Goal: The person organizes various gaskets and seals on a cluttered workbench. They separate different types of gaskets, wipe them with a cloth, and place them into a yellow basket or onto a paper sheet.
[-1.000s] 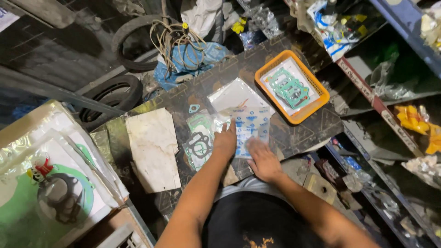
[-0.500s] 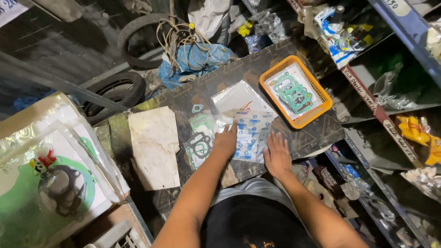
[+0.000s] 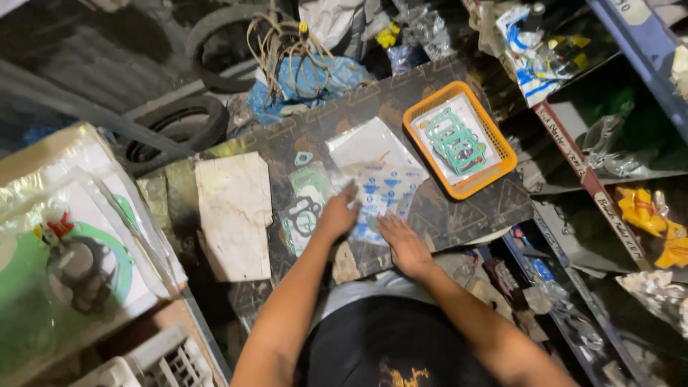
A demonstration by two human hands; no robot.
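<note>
My left hand [image 3: 337, 213] rests on the left edge of a clear plastic packet with blue print [image 3: 383, 192] lying on the dark patterned worktop [image 3: 466, 208]. My right hand [image 3: 401, 242] lies flat with fingers spread on the packet's near edge. Green and black gaskets [image 3: 304, 204] lie just left of my left hand. A white card sheet [image 3: 362, 143] lies under the packet's far side. An orange tray [image 3: 494, 136] holding green gaskets on a white card stands at the right of the worktop.
A worn white sheet [image 3: 233, 215] lies on the worktop's left. Large gasket packs [image 3: 72, 244] stack at the far left. Rubber rings [image 3: 179, 125], a wire bundle [image 3: 283, 43] and a blue bag lie behind. Shelves with bagged parts [image 3: 631, 143] run along the right.
My right hand has slid from the packet's right side back to its near edge. The left hand stays on the packet's left edge. The view has shifted slightly.
</note>
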